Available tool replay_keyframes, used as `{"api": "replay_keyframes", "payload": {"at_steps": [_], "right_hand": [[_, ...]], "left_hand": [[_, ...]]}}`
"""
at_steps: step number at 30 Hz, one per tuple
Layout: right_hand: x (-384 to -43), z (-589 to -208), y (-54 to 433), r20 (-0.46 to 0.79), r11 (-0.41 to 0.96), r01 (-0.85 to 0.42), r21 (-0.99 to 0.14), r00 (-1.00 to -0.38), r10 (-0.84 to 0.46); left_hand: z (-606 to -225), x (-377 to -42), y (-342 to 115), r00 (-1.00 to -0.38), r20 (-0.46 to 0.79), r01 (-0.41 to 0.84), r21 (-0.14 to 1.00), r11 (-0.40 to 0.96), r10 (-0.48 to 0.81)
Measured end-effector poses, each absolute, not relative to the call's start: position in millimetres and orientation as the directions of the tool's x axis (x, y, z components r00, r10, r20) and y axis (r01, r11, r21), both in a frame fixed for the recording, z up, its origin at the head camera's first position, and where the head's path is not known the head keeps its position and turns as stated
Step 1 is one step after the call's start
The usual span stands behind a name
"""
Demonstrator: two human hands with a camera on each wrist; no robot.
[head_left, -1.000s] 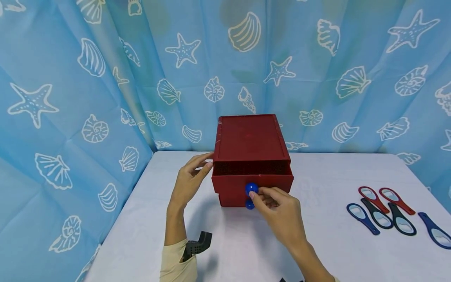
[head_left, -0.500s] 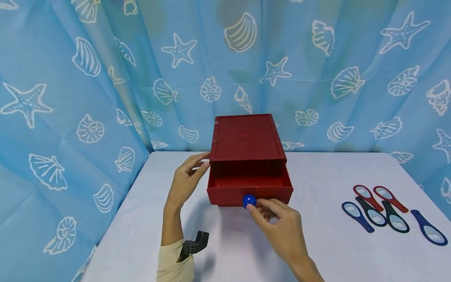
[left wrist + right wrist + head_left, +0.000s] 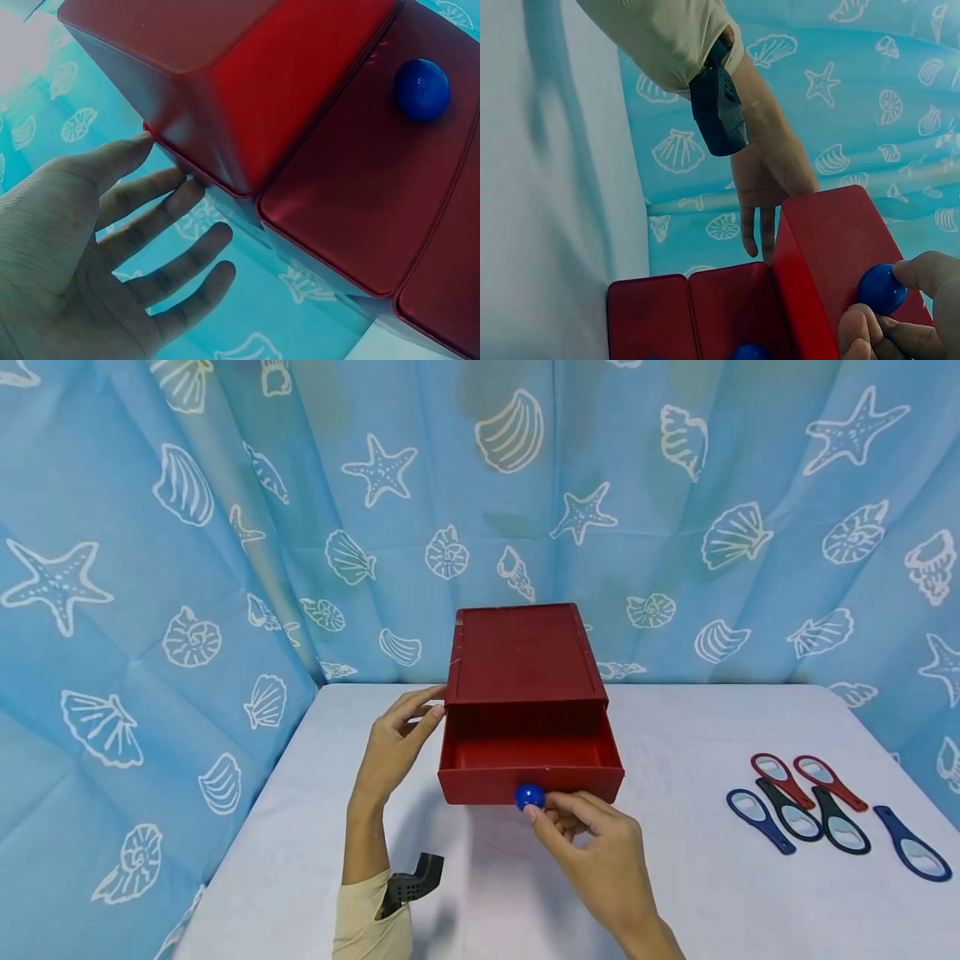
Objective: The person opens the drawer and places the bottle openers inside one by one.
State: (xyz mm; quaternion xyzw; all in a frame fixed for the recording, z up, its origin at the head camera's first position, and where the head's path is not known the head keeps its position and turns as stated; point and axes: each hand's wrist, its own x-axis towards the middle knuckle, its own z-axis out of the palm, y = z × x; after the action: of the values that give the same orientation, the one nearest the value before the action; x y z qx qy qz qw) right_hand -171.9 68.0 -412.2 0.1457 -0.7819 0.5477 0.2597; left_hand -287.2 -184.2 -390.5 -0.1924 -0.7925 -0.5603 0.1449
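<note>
A dark red drawer cabinet stands on the table against the curtain. Its top drawer is pulled well out, and the bare inside shows. My right hand pinches the round blue knob on that drawer's front between thumb and fingers. At the cabinet's left side is my left hand, fingers extended. The left wrist view shows this hand with its thumb and fingertips at the cabinet's edge. Below the drawer, a closed lower drawer carries another blue knob.
On the right of the white table lie several flat handled tools with oval heads, among them a red one, a black one and a blue one. A blue shell-print curtain hangs behind and to the left.
My right hand has drawn the top drawer out toward me by its knob, exposing the inside and covering the lower knob in the head view. The left hand stays at the cabinet's side.
</note>
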Motion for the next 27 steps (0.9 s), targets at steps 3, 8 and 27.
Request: {"api": "replay_keyframes", "payload": {"at_steps": [3, 8, 27], "right_hand": [[-169, -414, 74, 0.543, 0.356, -0.489, -0.796, -0.837, 0.064], [-162, -418, 86, 0.456, 0.381, -0.425, -0.821, -0.890, -0.010], [-176, -447, 255, 0.436, 0.820, -0.163, -0.548, -0.893, 0.114]], "left_hand": [[-393, -288, -178, -0.888, 0.435, 0.459, 0.839, 0.292, 0.147], [-398, -282, -181, -0.905, 0.410, 0.425, 0.855, 0.296, 0.114], [-393, -281, -174, -0.903, 0.414, 0.429, 0.846, 0.317, 0.115]]}}
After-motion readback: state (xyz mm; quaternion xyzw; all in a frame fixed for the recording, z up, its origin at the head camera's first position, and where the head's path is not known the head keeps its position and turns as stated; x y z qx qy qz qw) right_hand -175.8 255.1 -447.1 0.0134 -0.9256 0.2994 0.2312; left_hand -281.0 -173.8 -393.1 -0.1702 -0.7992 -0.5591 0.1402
